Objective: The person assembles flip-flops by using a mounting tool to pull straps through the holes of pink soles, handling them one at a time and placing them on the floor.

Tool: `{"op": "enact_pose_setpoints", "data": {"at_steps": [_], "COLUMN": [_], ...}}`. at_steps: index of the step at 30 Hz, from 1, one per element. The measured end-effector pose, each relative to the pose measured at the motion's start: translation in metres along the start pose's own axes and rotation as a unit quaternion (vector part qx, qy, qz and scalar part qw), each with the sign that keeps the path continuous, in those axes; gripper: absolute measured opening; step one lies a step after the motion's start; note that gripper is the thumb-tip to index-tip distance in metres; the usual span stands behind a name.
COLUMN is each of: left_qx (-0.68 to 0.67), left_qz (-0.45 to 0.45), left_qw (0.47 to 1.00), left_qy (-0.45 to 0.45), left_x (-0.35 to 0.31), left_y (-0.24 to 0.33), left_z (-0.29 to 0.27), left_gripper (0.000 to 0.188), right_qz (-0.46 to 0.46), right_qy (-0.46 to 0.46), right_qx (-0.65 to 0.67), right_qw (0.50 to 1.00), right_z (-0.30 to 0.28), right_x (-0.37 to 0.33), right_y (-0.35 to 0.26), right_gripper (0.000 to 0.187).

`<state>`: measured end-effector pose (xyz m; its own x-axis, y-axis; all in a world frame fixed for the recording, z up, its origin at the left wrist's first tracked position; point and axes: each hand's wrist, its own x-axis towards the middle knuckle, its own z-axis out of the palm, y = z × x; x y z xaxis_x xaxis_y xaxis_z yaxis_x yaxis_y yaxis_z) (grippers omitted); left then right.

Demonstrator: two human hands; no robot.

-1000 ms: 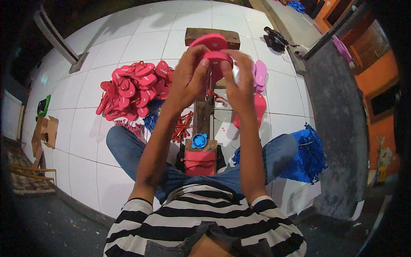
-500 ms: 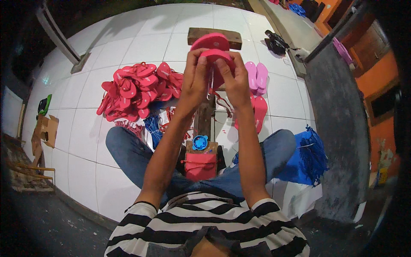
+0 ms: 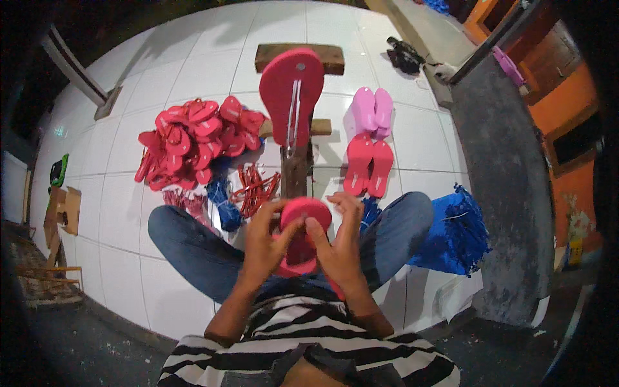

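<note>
Close above my lap, a red flip-flop sole (image 3: 305,211) is pinched between my two hands. My left hand (image 3: 265,240) grips its left edge, with the thumb on the upper face. My right hand (image 3: 338,240) holds the right side, thumb pressed on the sole and forefinger raised away. Farther out, a second red sole (image 3: 284,90) stands at the end of a long wooden beam (image 3: 294,177), with a thin metal tool (image 3: 294,116) upright along its face. My hands hide most of the lap end of the beam.
Left lies a heap of red flip-flops (image 3: 193,138), beside red straps (image 3: 256,190) and a blue strap bundle (image 3: 224,205). Right are a pink pair (image 3: 372,111), a red pair (image 3: 368,166) and a large blue strap bundle (image 3: 461,229). A wooden block (image 3: 332,59) lies beyond.
Both hands have come back from the far end of the beam to my lap with a red sole. The other red sole stays out there, its metal tool now in full sight.
</note>
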<state>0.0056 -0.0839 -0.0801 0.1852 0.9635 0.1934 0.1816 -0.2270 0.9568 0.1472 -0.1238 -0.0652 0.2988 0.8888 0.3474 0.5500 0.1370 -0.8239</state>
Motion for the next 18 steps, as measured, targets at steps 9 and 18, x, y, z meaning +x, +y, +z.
{"op": "enact_pose_setpoints", "data": {"at_steps": [9, 18], "left_qx": [0.037, -0.122], "left_qz": [0.158, 0.086], "left_qw": [0.984, 0.987], "left_qy": [0.068, 0.068], "left_x": [0.047, 0.02], "left_y": [0.015, -0.022], "left_z": [-0.016, -0.03], "left_gripper": [0.032, 0.039], "right_qz": [0.268, 0.234], "right_qy": [-0.22, 0.03], "right_qx": [0.433, 0.716], "right_qw": [0.832, 0.657], "right_z": [0.029, 0.039], "right_x": [-0.009, 0.022], "right_y": [0.022, 0.034], "right_gripper": [0.034, 0.055]}}
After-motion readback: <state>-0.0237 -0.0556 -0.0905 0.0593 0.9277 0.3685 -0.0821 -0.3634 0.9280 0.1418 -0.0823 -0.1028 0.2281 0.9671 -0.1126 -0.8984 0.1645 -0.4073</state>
